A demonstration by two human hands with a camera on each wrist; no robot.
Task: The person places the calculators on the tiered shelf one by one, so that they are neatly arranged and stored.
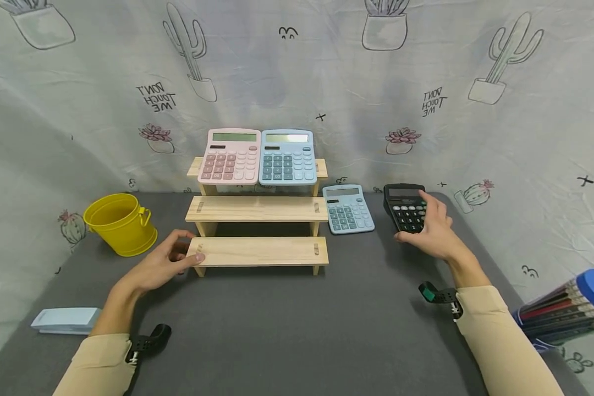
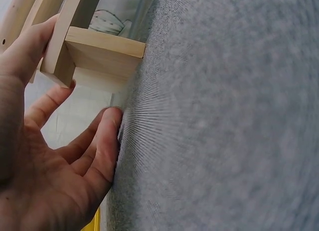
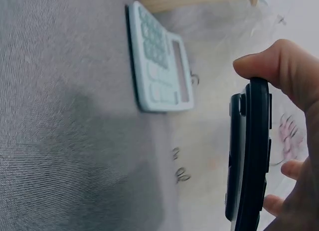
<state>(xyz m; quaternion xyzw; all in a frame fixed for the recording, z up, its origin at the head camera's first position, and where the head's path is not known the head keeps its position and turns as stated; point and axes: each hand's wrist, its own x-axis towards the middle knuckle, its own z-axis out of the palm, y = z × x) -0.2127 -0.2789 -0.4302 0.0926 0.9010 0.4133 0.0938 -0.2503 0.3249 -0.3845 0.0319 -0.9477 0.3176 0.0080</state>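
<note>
My right hand (image 1: pixel 433 228) grips a black calculator (image 1: pixel 407 208) by its edges. In the right wrist view the black calculator (image 3: pixel 249 156) is seen edge-on, raised off the table, with the thumb (image 3: pixel 269 64) at one end. At the left end of a three-tier wooden stand (image 1: pixel 257 252), my left hand (image 1: pixel 160 263) pinches the lowest step between thumb and index finger; its other fingers curl near the tabletop. A pink calculator (image 1: pixel 230 157) and a blue calculator (image 1: pixel 287 157) lean side by side on the top tier. Another blue calculator (image 1: pixel 348 209) lies right of the stand.
A yellow bucket (image 1: pixel 121 225) stands left of the stand. Nearer on the left lies a pale blue stapler-like object (image 1: pixel 66 320). A blue-lidded jar of pencils (image 1: pixel 566 308) is at the right edge. Patterned cloth (image 1: pixel 297 77) hangs behind the grey table (image 1: pixel 277 330).
</note>
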